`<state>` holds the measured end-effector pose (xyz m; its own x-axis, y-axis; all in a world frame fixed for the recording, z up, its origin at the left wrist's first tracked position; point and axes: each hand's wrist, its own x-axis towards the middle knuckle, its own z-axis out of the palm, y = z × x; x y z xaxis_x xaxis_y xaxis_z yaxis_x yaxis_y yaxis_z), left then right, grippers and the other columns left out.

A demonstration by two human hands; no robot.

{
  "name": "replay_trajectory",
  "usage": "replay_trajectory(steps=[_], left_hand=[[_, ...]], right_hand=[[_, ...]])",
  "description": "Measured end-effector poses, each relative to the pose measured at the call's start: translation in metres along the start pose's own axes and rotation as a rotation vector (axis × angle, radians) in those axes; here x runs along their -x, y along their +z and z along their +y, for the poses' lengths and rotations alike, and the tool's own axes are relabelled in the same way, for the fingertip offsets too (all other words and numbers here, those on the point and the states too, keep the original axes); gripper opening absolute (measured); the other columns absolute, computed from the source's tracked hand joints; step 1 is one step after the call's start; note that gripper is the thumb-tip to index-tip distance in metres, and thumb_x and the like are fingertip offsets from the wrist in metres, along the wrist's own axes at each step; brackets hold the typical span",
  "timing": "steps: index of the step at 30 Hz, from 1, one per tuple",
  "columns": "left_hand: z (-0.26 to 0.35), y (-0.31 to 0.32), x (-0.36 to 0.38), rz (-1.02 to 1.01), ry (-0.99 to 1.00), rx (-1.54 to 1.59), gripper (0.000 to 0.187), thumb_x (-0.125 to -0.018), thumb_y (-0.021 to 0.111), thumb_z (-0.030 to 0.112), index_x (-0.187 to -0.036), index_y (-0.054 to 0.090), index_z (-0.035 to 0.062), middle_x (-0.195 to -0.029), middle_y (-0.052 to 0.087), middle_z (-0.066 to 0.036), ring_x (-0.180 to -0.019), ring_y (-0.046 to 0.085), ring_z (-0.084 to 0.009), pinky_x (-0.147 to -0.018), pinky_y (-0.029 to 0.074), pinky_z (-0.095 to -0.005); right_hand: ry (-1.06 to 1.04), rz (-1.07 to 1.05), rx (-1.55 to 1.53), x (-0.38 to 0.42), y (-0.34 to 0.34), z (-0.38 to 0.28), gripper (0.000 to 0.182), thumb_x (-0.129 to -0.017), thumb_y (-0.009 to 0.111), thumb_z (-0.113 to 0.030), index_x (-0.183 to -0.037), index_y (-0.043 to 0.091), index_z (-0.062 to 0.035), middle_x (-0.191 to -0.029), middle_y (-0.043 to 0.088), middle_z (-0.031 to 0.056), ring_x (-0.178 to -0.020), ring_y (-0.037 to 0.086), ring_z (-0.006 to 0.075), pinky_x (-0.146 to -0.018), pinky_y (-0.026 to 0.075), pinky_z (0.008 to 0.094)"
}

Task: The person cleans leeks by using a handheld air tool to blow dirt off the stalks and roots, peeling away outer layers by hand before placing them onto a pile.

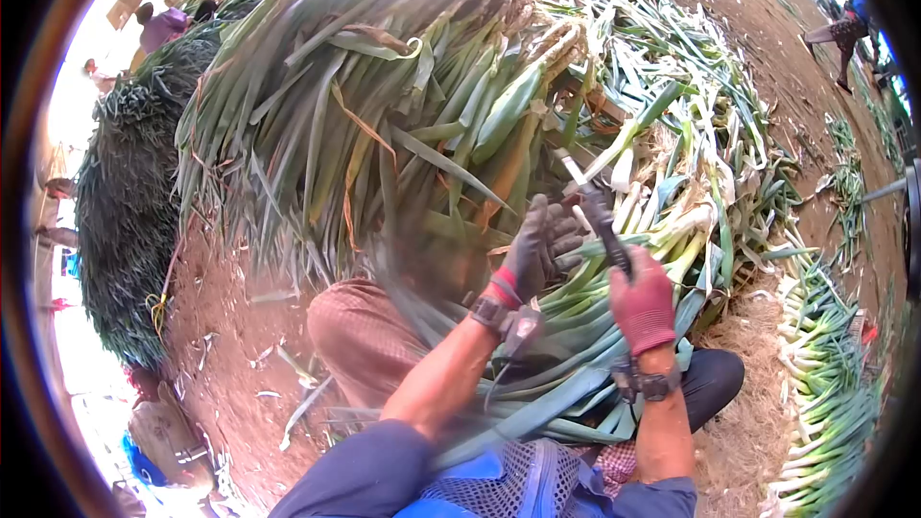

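My left hand [539, 247], in a grey glove with a red cuff, is raised over the lap with its fingers stretched out and nothing seen in it. To its right, my right hand [643, 302] in a red glove grips a knife-like tool [604, 225] by its dark handle; the pale end points up and left. Across my lap lies a bundle of leeks [576, 350], white stems toward the upper right and green leaves toward the lower left. Blurred leaves cover part of the space beside the left hand.
A big heap of leeks [355, 125] rises in front, with loose stems and trimmings [672, 96] to its right. A row of leeks [811, 374] lies at the right on brown soil [245, 422]. A dark green stack [134, 201] stands left. Other people [844, 34] are farther off.
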<state>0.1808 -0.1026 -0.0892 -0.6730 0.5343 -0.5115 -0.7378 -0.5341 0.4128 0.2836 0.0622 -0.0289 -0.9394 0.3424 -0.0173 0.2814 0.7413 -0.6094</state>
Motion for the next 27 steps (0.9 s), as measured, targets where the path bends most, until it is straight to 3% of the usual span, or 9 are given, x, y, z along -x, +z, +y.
replay_trajectory(steps=[7,9,12,13,15,19,21,22,27], left_hand=[[0.035,-0.027,-0.002,-0.041,0.209,-0.272,0.037,-0.096,0.066,0.011,-0.131,0.061,0.0043,-0.104,0.068,-0.003,-0.090,0.068,-0.0153,-0.080,0.059,-0.0287],[0.039,-0.019,-0.006,0.030,0.260,-0.305,0.032,-0.095,0.068,0.011,-0.126,0.064,0.0027,-0.100,0.068,-0.002,-0.087,0.067,-0.0129,-0.079,0.057,-0.0287],[0.078,0.003,-0.020,-0.043,0.066,-0.683,0.040,-0.095,0.076,0.026,-0.124,0.067,-0.0007,-0.101,0.066,-0.002,-0.095,0.061,-0.0087,-0.086,0.054,-0.0252],[0.095,0.003,-0.034,-0.025,0.317,-1.091,0.070,-0.094,0.076,0.051,-0.138,0.060,-0.0002,-0.112,0.073,-0.013,-0.099,0.071,-0.0237,-0.087,0.056,-0.0378],[0.127,0.001,-0.065,0.311,0.806,-1.801,0.074,-0.093,0.072,0.057,-0.141,0.059,0.0013,-0.130,0.069,-0.017,-0.119,0.067,-0.0313,-0.102,0.051,-0.0461],[0.166,-0.009,-0.121,0.519,0.642,-2.262,0.087,-0.087,0.075,0.056,-0.153,0.049,0.0052,-0.150,0.056,-0.016,-0.141,0.051,-0.0308,-0.114,0.041,-0.0467],[0.171,-0.006,-0.137,0.540,0.462,-2.497,0.083,-0.084,0.077,0.053,-0.148,0.052,0.0072,-0.139,0.060,-0.015,-0.132,0.056,-0.0315,-0.110,0.043,-0.0490],[0.165,-0.008,-0.146,0.591,0.575,-2.471,0.058,-0.084,0.075,0.034,-0.133,0.059,0.0072,-0.128,0.062,-0.013,-0.124,0.059,-0.0291,-0.104,0.047,-0.0501],[0.172,-0.018,-0.174,0.645,0.523,-2.410,0.043,-0.084,0.072,0.023,-0.123,0.068,0.0074,-0.122,0.068,-0.011,-0.116,0.067,-0.0294,-0.093,0.055,-0.0472]], right_hand=[[-0.256,-0.133,0.290,0.003,0.024,-0.059,0.054,-0.082,0.079,-0.027,-0.129,0.066,-0.0042,-0.123,0.066,0.0216,-0.116,0.064,0.0427,-0.098,0.050,0.0527],[-0.394,0.138,0.314,-0.004,0.041,-0.046,0.075,-0.079,0.083,-0.035,-0.142,0.059,-0.0035,-0.125,0.063,0.0200,-0.113,0.061,0.0407,-0.105,0.045,0.0548],[-0.238,-0.088,-0.100,-0.019,0.053,-0.026,0.084,-0.081,0.083,-0.031,-0.149,0.050,0.0063,-0.133,0.061,0.0274,-0.120,0.061,0.0435,-0.108,0.046,0.0507],[-0.107,-0.160,-0.344,-0.024,0.053,-0.023,0.085,-0.082,0.082,-0.029,-0.150,0.048,0.0081,-0.135,0.060,0.0287,-0.123,0.060,0.0446,-0.110,0.045,0.0495],[-0.109,-0.176,-0.309,-0.031,0.047,-0.012,0.086,-0.084,0.081,-0.026,-0.153,0.043,0.0096,-0.138,0.058,0.0304,-0.126,0.059,0.0449,-0.112,0.045,0.0468],[-0.124,-0.118,-0.308,-0.030,0.051,0.009,0.088,-0.085,0.080,-0.022,-0.156,0.038,0.0106,-0.131,0.065,0.0213,-0.120,0.063,0.0294,-0.107,0.048,0.0390],[0.022,-0.210,-0.461,-0.026,0.051,0.012,0.087,-0.085,0.080,-0.019,-0.157,0.038,0.0083,-0.126,0.065,0.0154,-0.111,0.063,0.0213,-0.101,0.050,0.0344],[0.051,-0.219,-0.483,-0.025,0.052,0.011,0.086,-0.085,0.079,-0.017,-0.157,0.038,0.0067,-0.123,0.064,0.0116,-0.105,0.061,0.0156,-0.096,0.051,0.0313],[0.118,-0.271,-0.661,-0.016,0.035,-0.005,0.087,-0.085,0.079,-0.015,-0.158,0.037,0.0064,-0.130,0.064,0.0144,-0.114,0.061,0.0195,-0.102,0.049,0.0326]])
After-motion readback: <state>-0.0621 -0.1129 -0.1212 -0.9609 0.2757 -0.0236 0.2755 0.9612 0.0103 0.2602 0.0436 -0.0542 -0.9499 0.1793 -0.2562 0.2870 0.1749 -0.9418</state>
